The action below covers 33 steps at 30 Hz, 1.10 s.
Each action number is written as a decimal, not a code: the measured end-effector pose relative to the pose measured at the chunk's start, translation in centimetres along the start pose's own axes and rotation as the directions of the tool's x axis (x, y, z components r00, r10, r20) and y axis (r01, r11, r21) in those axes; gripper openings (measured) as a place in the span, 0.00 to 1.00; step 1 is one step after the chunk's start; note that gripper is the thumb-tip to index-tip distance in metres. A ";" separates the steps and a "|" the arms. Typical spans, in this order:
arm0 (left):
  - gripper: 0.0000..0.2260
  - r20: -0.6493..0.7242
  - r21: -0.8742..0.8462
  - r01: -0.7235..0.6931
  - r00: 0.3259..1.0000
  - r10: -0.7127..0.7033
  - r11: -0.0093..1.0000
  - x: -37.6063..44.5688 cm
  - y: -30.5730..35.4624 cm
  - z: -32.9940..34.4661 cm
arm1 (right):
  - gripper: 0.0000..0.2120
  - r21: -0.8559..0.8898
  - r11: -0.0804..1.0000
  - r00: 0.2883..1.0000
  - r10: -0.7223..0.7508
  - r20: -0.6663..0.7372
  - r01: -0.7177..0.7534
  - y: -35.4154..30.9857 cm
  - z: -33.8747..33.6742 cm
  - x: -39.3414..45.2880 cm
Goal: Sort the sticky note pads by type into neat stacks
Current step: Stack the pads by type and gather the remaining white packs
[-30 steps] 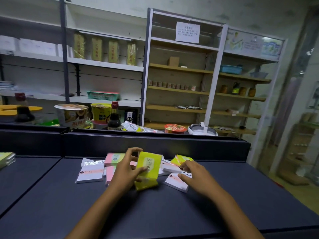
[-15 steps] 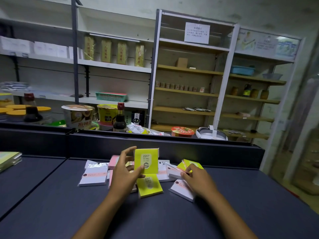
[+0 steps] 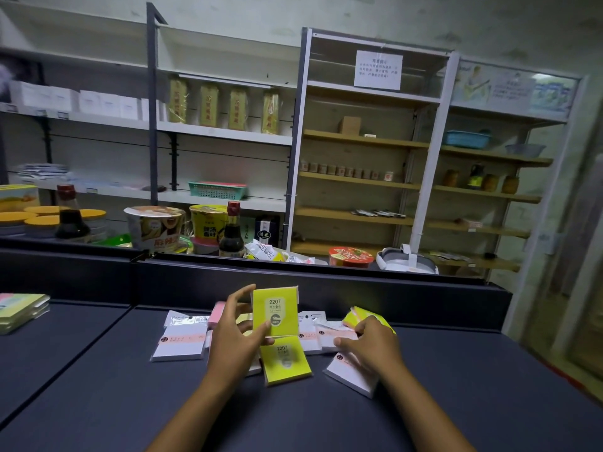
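Note:
My left hand (image 3: pixel 233 334) holds a yellow sticky note pad (image 3: pixel 275 309) upright above the dark counter (image 3: pixel 130 402), thumb on its face. A second yellow pad (image 3: pixel 285 362) lies flat just below it. My right hand (image 3: pixel 370 342) rests on the pile to the right, its fingers curled over a white pad (image 3: pixel 332 334) beside another yellow pad (image 3: pixel 354 316). More white pads lie at the left (image 3: pixel 179 344) and under my right wrist (image 3: pixel 350 373). A pink pad (image 3: pixel 217 313) peeks out behind my left hand.
A raised dark ledge (image 3: pixel 326 278) runs along the back of the counter. Behind it stand soy sauce bottles (image 3: pixel 231 233), instant noodle cups (image 3: pixel 155 228) and a red bowl (image 3: pixel 350 256). A stack of coloured pads (image 3: pixel 21 311) sits at the far left. Shelves fill the background.
My left hand lifted one yellow pad upright off the counter, leaving a second yellow pad lying flat below. My right hand shifted slightly over the pads on the right.

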<state>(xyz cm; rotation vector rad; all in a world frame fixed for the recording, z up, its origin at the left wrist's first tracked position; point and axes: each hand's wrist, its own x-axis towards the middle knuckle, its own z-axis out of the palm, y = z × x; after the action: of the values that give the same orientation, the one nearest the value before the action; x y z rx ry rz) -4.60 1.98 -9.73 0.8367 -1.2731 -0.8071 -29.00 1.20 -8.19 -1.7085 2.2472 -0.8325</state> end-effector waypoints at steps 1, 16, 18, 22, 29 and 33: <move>0.27 -0.002 -0.002 0.003 1.000 -0.003 1.000 0.0 0.0 0.0 | 0.22 0.028 1.000 1.000 0.004 0.004 -0.004 0.0 -0.1 0.0; 0.28 -0.050 -0.062 0.011 0.999 -0.014 0.998 -0.6 0.6 -0.4 | 0.04 0.711 0.702 0.999 0.037 0.000 -0.026 0.1 -0.6 -2.5; 0.29 -0.051 -0.070 0.007 0.999 -0.010 0.998 -0.9 0.6 -0.7 | 0.05 0.767 0.641 0.999 0.026 0.025 -0.036 -0.4 -0.3 -3.1; 0.29 -0.056 -0.085 0.003 0.998 -0.008 0.996 -1.5 1.0 -1.7 | 0.09 0.823 0.568 1.000 -0.018 0.025 -0.010 -1.7 -0.1 -4.9; 0.30 -0.050 -0.079 -0.020 0.999 0.016 0.997 -2.4 3.0 -5.8 | 0.09 0.822 0.569 0.999 -0.052 0.002 0.028 -5.4 0.6 -8.5; 0.30 -0.022 -0.052 -0.057 0.998 0.055 0.997 -2.7 4.8 -9.7 | 0.10 0.805 0.591 0.998 -0.060 -0.010 0.044 -8.3 1.2 -10.5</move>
<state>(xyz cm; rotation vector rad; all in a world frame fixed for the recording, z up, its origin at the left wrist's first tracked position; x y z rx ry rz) 4.94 7.40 -7.73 0.7619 -1.2463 -0.7823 -18.28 9.12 -6.51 -1.2845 1.3820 -1.5335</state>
